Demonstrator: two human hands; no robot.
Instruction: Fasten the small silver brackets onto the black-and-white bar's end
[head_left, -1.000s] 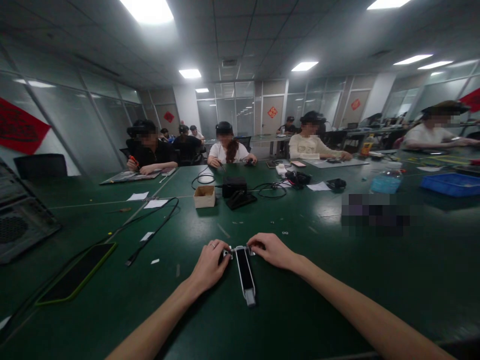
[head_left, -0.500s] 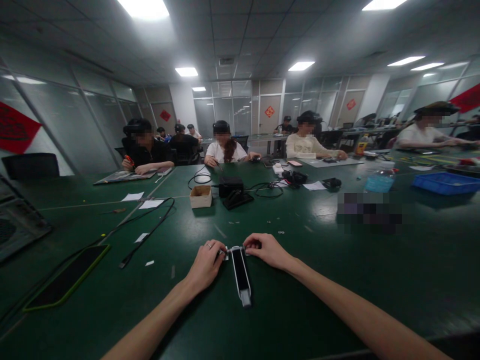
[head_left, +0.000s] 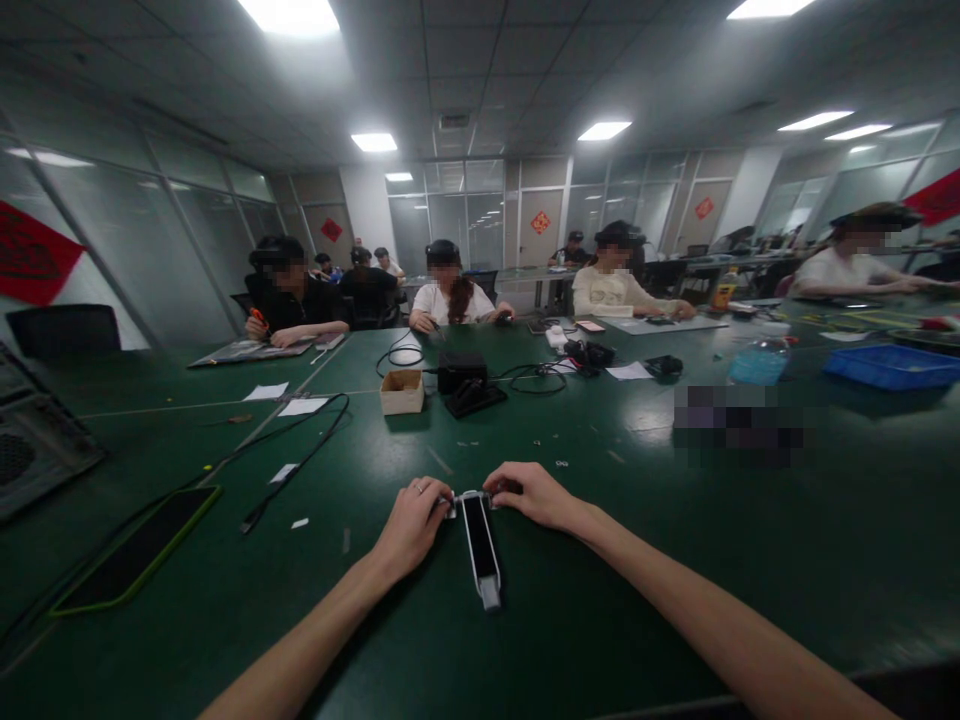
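Note:
On the green table in front of me lies a long narrow device (head_left: 480, 545) with a black face, a white rim and a grey end pointing towards me. My left hand (head_left: 418, 518) rests at the left of its far end, fingers closed on a small whitish piece (head_left: 451, 509), mostly covered by the fingertips. At the right of the same end, my right hand (head_left: 529, 493) has thumb and fingers pinched together. What lies between those fingertips is too small and hidden to name.
Beyond my hands stand a small cardboard box (head_left: 403, 392) and a black box (head_left: 461, 372) with cables. A green-edged dark panel (head_left: 135, 550) and a black cable (head_left: 300, 465) lie left. Far right are a blue tray (head_left: 892, 367) and a bottle (head_left: 759, 358). Several people sit opposite.
My right hand has shifted very slightly away from me. Both hands stay at the far end of the device, which lies nearly as before.

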